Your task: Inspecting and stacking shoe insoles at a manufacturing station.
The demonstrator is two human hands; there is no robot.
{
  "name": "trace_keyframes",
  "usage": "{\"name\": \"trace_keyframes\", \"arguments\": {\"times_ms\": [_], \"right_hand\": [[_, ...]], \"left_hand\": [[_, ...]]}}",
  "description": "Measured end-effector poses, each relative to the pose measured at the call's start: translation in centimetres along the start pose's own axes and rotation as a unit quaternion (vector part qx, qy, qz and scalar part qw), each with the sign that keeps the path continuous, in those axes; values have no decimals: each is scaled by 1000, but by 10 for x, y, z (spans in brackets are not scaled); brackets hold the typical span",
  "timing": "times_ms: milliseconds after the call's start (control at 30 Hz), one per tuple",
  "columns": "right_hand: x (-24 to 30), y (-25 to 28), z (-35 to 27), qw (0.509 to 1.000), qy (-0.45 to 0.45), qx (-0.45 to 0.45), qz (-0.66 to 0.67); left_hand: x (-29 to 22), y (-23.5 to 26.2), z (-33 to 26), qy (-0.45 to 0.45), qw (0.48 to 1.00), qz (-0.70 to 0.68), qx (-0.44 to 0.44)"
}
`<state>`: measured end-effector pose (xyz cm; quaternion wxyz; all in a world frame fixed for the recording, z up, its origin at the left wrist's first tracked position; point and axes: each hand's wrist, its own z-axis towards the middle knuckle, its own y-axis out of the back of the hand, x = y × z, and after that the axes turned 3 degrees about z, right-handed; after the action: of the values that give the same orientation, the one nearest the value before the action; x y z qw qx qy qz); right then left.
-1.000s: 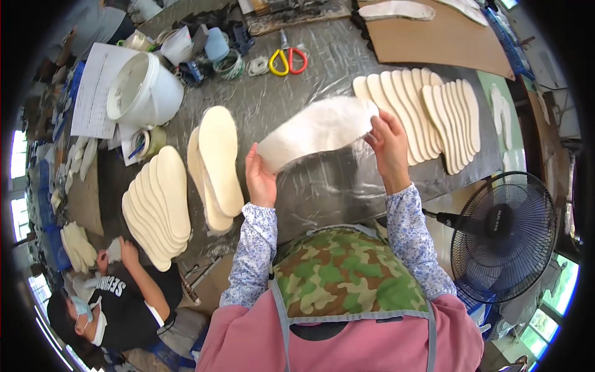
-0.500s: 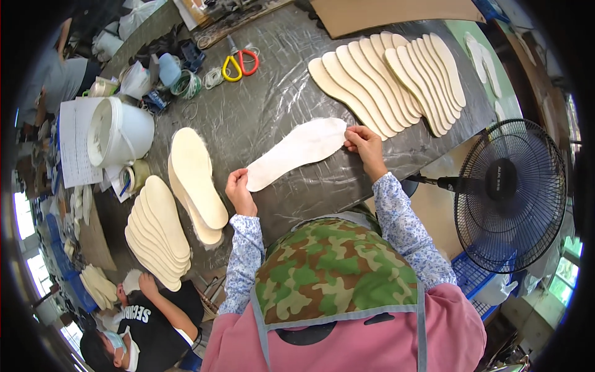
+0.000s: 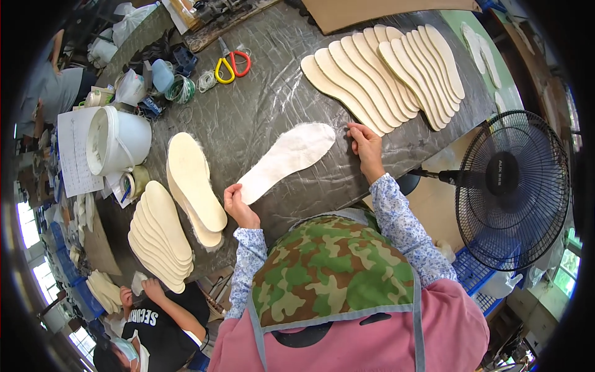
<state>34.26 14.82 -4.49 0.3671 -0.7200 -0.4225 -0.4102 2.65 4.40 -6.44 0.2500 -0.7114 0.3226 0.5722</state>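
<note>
A white fleecy insole (image 3: 288, 155) lies slantwise across the dark plastic-covered table in front of me. My left hand (image 3: 240, 208) pinches its narrower near end between thumb and fingers. My right hand (image 3: 365, 147) is apart from the insole, just beyond its broad end, with thumb and fingertips drawn together; whatever is between them, if anything, is too small to make out. Left of my left hand rests a small pile of cream insoles (image 3: 189, 167) with fuzzy edges. Near my right hand, a fanned row of cream insoles (image 3: 347, 80) overlaps another fanned row (image 3: 427, 74).
More fanned insoles (image 3: 158, 226) lie at the table's left edge. Scissors (image 3: 232, 66) with yellow and red handles lie at the back, near a white bucket (image 3: 118, 141) and tape rolls. A black fan (image 3: 511, 189) stands right. A co-worker (image 3: 155, 319) handles a pale piece lower left.
My right hand has let go of the insole's broad end and stays just off it. The insole has shifted slightly left and toward me, with my left hand still on it.
</note>
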Motion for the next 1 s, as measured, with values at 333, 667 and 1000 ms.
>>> {"name": "trace_keyframes", "arguments": {"times_ms": [333, 667, 1000], "right_hand": [[10, 11, -22, 947, 179, 41, -264], [46, 11, 20, 776, 410, 30, -478], [83, -1, 87, 819, 310, 90, -474]], "left_hand": [[-22, 6, -32, -9, 997, 31, 72], [-29, 16, -41, 35, 998, 25, 55], [-44, 14, -53, 118, 988, 57, 79]]}}
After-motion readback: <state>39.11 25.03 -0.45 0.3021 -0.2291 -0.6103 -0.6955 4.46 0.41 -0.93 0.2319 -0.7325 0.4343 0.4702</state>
